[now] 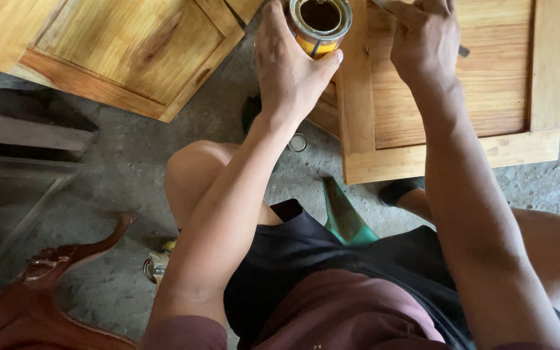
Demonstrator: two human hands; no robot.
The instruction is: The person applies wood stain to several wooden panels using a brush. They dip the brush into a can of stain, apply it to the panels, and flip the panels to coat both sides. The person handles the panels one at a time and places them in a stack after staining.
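Left hand (290,65) wrapped around small open yellow metal tin (319,26) of dark stain, right hand (422,39) just beside it, fingers pinched on thin brush handle (464,50) over pale wooden panelled door (448,97)

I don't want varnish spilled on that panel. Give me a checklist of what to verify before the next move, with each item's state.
1. Left hand grips the open tin around its side: ok.
2. Tin held upright: ok.
3. Dark liquid visible inside the tin: ok.
4. Right hand holds a thin tool; its tip is hidden: cannot tell.
5. Wooden door panel lies flat under the right hand: ok.
6. Round lid on the concrete floor, away from the hands: ok.
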